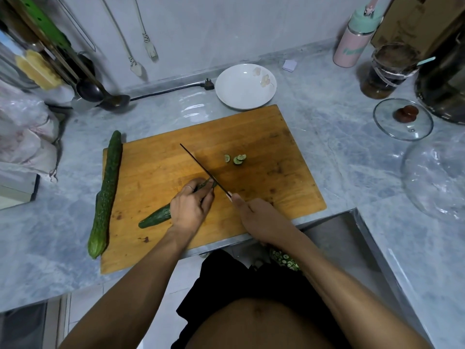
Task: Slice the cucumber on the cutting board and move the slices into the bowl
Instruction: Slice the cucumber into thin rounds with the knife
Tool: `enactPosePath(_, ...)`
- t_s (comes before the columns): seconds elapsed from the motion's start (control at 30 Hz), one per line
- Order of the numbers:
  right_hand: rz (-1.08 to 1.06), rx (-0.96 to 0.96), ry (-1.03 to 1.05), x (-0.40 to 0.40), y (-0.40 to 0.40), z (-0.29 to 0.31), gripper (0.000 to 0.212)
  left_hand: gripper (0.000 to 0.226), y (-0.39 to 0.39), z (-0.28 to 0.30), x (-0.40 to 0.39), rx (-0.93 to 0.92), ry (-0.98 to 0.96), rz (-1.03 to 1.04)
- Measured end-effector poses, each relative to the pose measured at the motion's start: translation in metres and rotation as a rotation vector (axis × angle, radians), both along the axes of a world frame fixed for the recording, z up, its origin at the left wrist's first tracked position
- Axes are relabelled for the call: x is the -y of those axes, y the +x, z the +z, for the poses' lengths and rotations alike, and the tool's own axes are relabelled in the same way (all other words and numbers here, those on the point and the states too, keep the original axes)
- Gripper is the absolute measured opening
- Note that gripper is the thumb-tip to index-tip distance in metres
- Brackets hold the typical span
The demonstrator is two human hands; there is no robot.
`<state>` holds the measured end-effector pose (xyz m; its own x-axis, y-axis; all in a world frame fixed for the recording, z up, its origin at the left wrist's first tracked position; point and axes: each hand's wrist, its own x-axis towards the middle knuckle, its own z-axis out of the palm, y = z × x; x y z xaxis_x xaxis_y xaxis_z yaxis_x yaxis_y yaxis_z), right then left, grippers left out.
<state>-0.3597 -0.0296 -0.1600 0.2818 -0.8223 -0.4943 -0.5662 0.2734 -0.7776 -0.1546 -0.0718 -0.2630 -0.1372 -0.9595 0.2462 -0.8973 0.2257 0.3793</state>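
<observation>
left hand (190, 206) pinned cucumber (156, 217), steadying its cut end | right hand (261, 220) gripped knife (201, 168), blade beside left fingertips | slices (236, 159) beyond blade

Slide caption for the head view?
Left hand steadies cucumber; right hand slices with knife; bowl empty.

- Between slices (236, 159) and bowl (246, 86), the board (264, 137) lies bare.
- Right of the board, open bench (339, 157) reaches a glass lid (403, 119).
- A whole cucumber (107, 195) lines the board's left edge.
- The knife (201, 170) slants across the board's middle.
</observation>
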Motion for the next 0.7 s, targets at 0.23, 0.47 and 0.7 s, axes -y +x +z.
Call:
enactPosePath(0.23,0.021,-0.099,-0.045,0.013,0.019,-0.012,0.065,0.028,0.001,-0.001,0.001,0.011,-0.016,-0.020)
enactPosePath(0.47,-0.096,0.019,0.010,0.017,0.000,-0.014,0.074,0.025,0.005,0.000,0.000,-0.031,-0.049,-0.074)
enactPosePath(0.7,-0.016,-0.002,-0.090,0.003,-0.015,0.001,0.064,0.023,0.006,0.000,0.000,-0.023,-0.054,-0.095)
